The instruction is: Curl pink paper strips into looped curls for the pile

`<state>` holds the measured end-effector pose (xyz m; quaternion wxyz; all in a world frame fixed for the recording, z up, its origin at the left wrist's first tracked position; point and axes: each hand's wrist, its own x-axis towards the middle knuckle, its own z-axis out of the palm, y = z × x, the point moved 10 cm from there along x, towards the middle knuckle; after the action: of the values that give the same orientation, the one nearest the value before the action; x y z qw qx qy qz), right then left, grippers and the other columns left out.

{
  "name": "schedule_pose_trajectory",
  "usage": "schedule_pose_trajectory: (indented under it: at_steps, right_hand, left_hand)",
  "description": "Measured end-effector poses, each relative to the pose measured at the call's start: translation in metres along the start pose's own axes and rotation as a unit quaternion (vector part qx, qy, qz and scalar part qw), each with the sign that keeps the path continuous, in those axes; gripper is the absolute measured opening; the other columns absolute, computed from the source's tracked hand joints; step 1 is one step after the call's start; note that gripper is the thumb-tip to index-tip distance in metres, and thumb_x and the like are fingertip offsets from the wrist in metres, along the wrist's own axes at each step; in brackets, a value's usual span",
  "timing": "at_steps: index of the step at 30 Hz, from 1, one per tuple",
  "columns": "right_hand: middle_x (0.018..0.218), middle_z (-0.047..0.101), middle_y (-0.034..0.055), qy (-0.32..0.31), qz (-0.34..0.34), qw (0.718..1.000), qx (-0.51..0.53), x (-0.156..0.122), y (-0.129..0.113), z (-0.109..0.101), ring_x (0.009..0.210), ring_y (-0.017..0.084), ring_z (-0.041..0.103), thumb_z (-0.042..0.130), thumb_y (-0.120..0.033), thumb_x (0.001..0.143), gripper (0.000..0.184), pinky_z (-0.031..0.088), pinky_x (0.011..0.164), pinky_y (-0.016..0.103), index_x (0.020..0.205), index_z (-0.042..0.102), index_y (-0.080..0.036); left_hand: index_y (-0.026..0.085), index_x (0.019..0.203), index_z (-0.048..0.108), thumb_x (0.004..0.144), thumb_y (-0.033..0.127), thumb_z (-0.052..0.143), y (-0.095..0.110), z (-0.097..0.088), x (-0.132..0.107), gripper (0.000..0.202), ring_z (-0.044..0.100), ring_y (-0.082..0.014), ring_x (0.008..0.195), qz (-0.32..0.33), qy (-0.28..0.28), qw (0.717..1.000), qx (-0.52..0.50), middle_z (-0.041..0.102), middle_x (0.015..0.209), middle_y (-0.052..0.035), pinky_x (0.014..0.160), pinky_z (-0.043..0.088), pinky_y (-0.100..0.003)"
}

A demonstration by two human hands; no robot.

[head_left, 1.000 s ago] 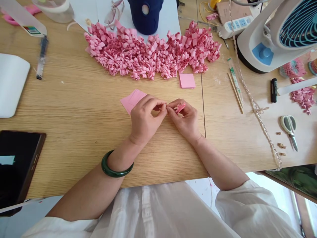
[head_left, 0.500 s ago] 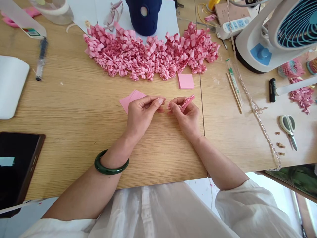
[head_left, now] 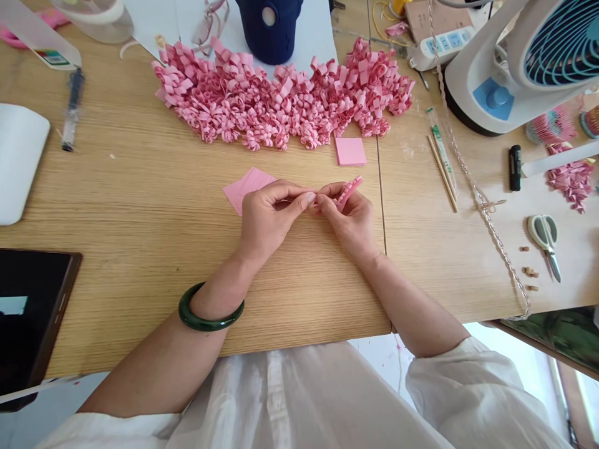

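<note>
Fingers [head_left: 303,201] of the left hand [head_left: 269,218] and right hand [head_left: 353,221] were pinched on one fringed pink paper piece [head_left: 349,190] just above the bench [head_left: 140,218], with a big heap of curled pieces [head_left: 281,103] done behind, and a flat pink sheet [head_left: 243,187] and a stack of squares [head_left: 350,151] uncurled.

Nothing can be read — print on the chopstick wrapper [head_left: 438,140] and the coloured sticker [head_left: 52,57] is too small.

open table [head_left: 140,206] left of left hand [head_left: 269,218], pink curl heap [head_left: 281,103] blocking beyond, chopsticks [head_left: 442,169] right
</note>
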<state>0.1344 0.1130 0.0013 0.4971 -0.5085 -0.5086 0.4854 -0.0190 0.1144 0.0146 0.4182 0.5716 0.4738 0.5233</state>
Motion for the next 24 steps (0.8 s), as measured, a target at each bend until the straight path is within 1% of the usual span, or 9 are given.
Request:
schedule_pose_trajectory:
  at_steps: [4,7,12,21,24]
  right_hand:
    - [0.075,0.064,-0.0016,-0.011,-0.004,1.000,-0.011,0.001,0.000,0.002,0.066,0.009,0.058,0.074,-0.035,0.084,0.020,0.048,0.065,0.026,0.078,0.065,-0.019]
    - [0.077,0.067,-0.0004,-0.021,0.009,1.000,-0.018,0.001,0.003,0.004,0.068,0.010,0.060,0.075,-0.038,0.085,0.023,0.049,0.065,0.027,0.079,0.065,-0.019]
    - [0.077,0.068,-0.0002,-0.024,0.014,0.999,-0.022,0.001,0.005,0.005,0.068,0.011,0.061,0.077,-0.040,0.084,0.025,0.050,0.065,0.027,0.080,0.065,-0.019]
    - [0.078,0.066,-0.0008,-0.031,0.029,0.999,-0.026,0.001,0.008,0.006,0.067,0.011,0.061,0.077,-0.047,0.083,0.030,0.053,0.066,0.027,0.082,0.064,-0.019]
    - [0.078,0.065,-0.0010,-0.030,0.029,0.999,-0.019,0.002,0.008,0.006,0.067,0.010,0.060,0.076,-0.048,0.084,0.031,0.052,0.066,0.027,0.080,0.064,-0.019]
  left_hand:
    - [0.018,0.084,0.080,0.088,0.014,0.072,0.019,-0.002,-0.002,0.009,0.068,-0.0120,0.076,0.078,0.017,0.993,0.091,0.077,0.083,-0.0014,0.070,0.054,-0.021]
    - [0.017,0.083,0.077,0.091,0.014,0.069,0.024,-0.001,-0.004,0.012,0.067,-0.0113,0.074,0.100,0.018,0.986,0.133,0.075,0.081,-0.0017,0.068,0.053,-0.021]
    - [0.018,0.080,0.074,0.090,0.015,0.070,0.020,-0.002,-0.003,0.011,0.066,-0.0109,0.071,0.086,0.023,0.988,0.126,0.073,0.078,-0.0005,0.065,0.052,-0.021]
    - [0.019,0.082,0.076,0.088,0.015,0.072,0.017,-0.003,-0.004,0.008,0.067,-0.0118,0.074,0.067,0.032,0.991,0.110,0.074,0.081,-0.0002,0.067,0.053,-0.022]
    - [0.020,0.082,0.077,0.088,0.017,0.072,0.015,-0.005,-0.004,0.008,0.067,-0.0120,0.075,0.047,0.040,0.994,0.088,0.075,0.082,-0.0003,0.069,0.054,-0.022]
